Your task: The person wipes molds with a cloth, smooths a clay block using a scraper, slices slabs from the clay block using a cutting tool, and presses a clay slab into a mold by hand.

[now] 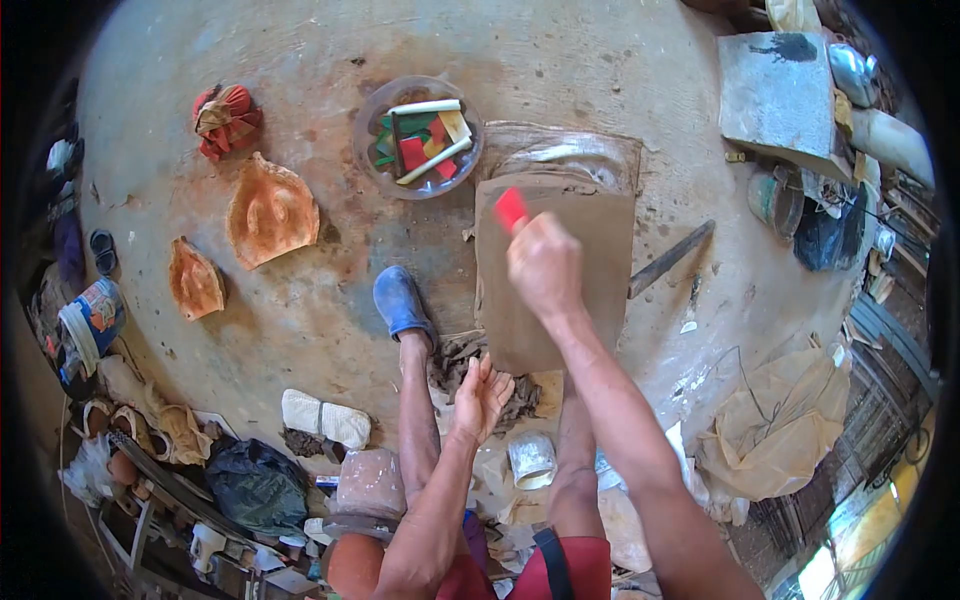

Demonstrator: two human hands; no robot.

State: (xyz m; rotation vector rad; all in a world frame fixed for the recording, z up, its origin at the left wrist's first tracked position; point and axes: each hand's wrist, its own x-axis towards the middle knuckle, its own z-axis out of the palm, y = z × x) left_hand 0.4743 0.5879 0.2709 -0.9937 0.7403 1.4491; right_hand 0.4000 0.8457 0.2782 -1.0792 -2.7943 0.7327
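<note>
My right hand point(545, 260) is closed around a flat red scraper point(511, 208), held over the far part of a smooth grey-brown clay slab point(530, 335). Whether the scraper's edge touches the clay, I cannot tell. The slab has a ragged far edge and lies on a cloth-covered board point(560, 150). Low beside its near end, my left hand point(482, 402) is palm up with fingers extended, holding nothing visible. Torn clay scraps point(455, 362) lie around and partly behind that hand.
A clear bowl point(365, 155) of coloured flat pieces and pale rods stands beyond my foot. Two orange moulds point(272, 215) and a red cloth bundle point(228, 118) lie left. A wooden stick point(672, 260) rests right of the slab. A white pot point(532, 460) sits between my legs.
</note>
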